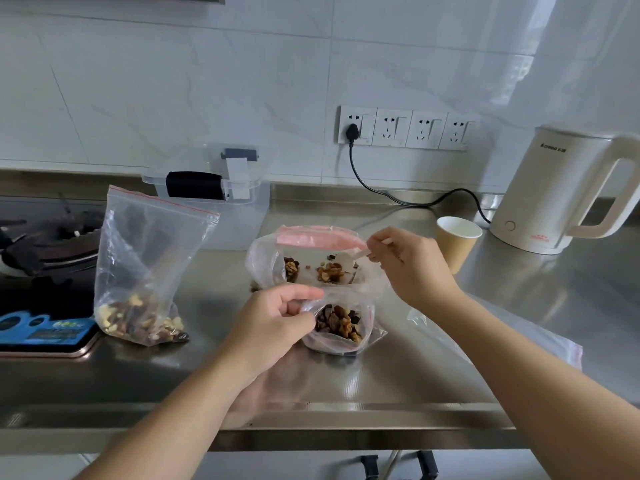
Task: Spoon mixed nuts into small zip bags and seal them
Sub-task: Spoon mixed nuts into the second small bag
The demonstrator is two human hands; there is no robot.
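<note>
a person's left hand (277,317) pinched the rim of a small bag (341,329) on a steel counter (398,382), holding its mouth open over the nuts (341,323) inside, just right of the fingers. the right hand (407,263) gripped the handle of a pale spoon (349,259), whose bowl dipped left of the hand into a wider bag (266,261) with a pink strip, lying just beyond the small one and holding scattered nuts. well left of the left hand stood a tall bag (145,271), its bottom filled with nuts, beside a gas hob (45,244) and a blue pad (41,329). a paper cup (457,242) sat just beyond the right hand, a white kettle (561,195) farther right. flat clear bags (540,337) lay right of the right forearm. a clear box (221,195) stood beyond the left hand, against the tiled wall.
</note>
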